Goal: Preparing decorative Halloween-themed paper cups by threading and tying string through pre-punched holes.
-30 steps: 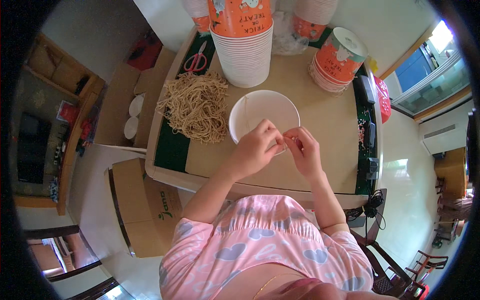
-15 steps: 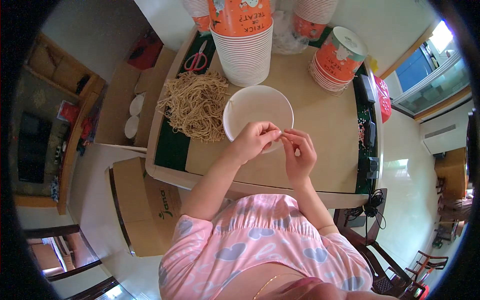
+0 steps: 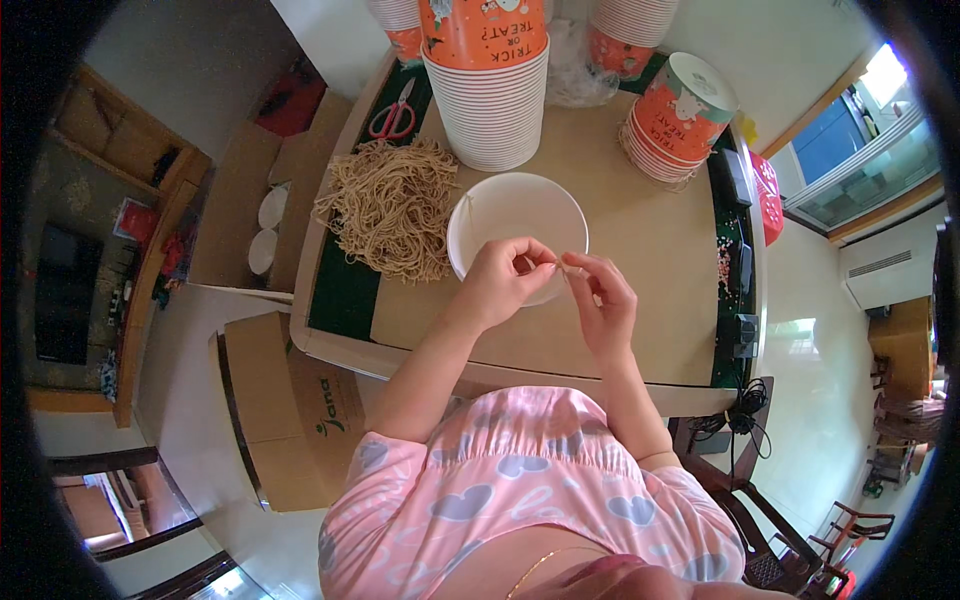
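Observation:
A white paper bucket (image 3: 500,205) sits on the table with its open mouth up. A short bit of pale cord (image 3: 471,203) shows at the left of its rim. Over its near right edge, my left hand (image 3: 508,280) and my right hand (image 3: 603,295) meet fingertip to fingertip, both closed in a pinch. A thin strand of tan cord runs between the fingertips; most of it is hidden by the fingers. To the left of the bucket lies a loose heap of tan cord (image 3: 392,210).
Behind the bucket rises a tall stack of nested paper buckets (image 3: 487,110). Red-handled scissors (image 3: 394,115) lie beyond the heap. Orange printed buckets (image 3: 672,120) stand at the right back, near crumpled clear plastic (image 3: 585,75). Cardboard boxes (image 3: 285,400) stand left of the table.
My hands have shifted slightly, still pinched together over the bucket's near edge. My right hand has turned a little, and the tan strand between the fingertips shows more clearly.

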A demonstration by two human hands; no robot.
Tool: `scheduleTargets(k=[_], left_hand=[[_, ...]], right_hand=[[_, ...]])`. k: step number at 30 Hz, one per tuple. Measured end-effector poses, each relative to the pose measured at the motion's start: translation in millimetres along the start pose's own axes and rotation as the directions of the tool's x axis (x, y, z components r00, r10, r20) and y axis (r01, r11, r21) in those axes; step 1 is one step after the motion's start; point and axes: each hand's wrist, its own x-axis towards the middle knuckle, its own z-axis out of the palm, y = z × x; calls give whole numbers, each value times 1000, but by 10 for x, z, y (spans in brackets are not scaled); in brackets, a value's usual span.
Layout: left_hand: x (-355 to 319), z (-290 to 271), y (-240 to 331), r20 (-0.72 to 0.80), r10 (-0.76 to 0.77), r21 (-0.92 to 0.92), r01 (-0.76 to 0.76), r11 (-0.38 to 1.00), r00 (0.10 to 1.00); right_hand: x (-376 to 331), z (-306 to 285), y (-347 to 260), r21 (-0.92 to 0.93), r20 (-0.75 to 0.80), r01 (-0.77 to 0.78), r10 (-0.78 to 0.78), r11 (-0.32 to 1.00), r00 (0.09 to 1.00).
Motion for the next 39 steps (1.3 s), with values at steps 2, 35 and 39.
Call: scheduleTargets(k=[2, 35, 39], left_hand=[[-19, 14, 22, -6, 6, 1, -6, 1000, 1000], [-187, 131, 54, -242, 294, 297, -218, 930, 925], [-188, 99, 28, -299, 288, 264, -211, 941, 910]], right_hand=[[14, -18, 108, 9, 37, -23, 22, 1000, 999], [29, 72, 90, 25, 84, -62, 59, 998, 995], [34, 70, 42, -47, 101, -26, 30, 999, 994]])
